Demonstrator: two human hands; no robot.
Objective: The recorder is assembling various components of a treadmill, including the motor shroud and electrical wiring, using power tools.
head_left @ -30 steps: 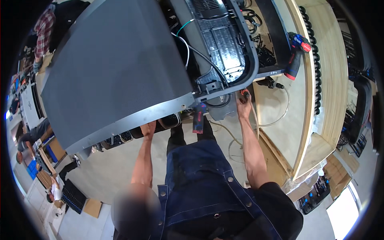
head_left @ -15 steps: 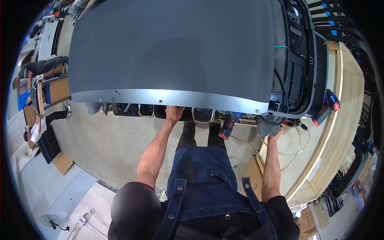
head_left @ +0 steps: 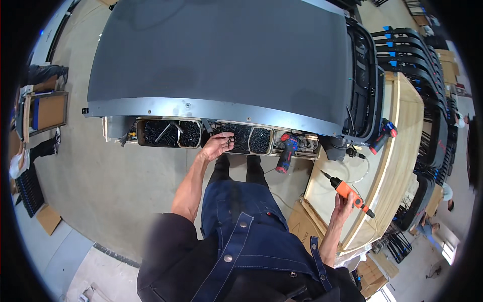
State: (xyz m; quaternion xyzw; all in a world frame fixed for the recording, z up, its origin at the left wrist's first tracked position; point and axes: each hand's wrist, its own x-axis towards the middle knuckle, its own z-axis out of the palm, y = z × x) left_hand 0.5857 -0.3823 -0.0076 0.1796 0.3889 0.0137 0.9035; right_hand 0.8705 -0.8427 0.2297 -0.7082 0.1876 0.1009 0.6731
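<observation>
1. The right hand (head_left: 343, 207) is clamped around the rear half of the orange driver (head_left: 344, 189), which sits out to the right, its tip slanting up and left. A firm grip there seems sound; keeping the tip aimed away from the left arm would be wise.
2. The left hand (head_left: 216, 146) is at the front of the larger bin (head_left: 239, 145), its fingers drawn close together. Dark bits show by the tips (whether they are truly pinched, I cannot tell).
3. The small dark pieces (head_left: 241, 132) lie loose in that bin, just below the panel's metal edge (head_left: 168, 107). Picking with the fingertips alone should suit them; a shallow reach would spare the knuckles from that edge.
4. The grey panel (head_left: 216, 58) spreads above the row of bins. Lifting the hand out toward the body, rather than straight up, looks safest.
5. A blue-and-red drill (head_left: 287, 152) stands at the row's right end, between the hands. Passing the driver around it, with its pale hose (head_left: 377, 227) kept slack, should avoid a snag.
</observation>
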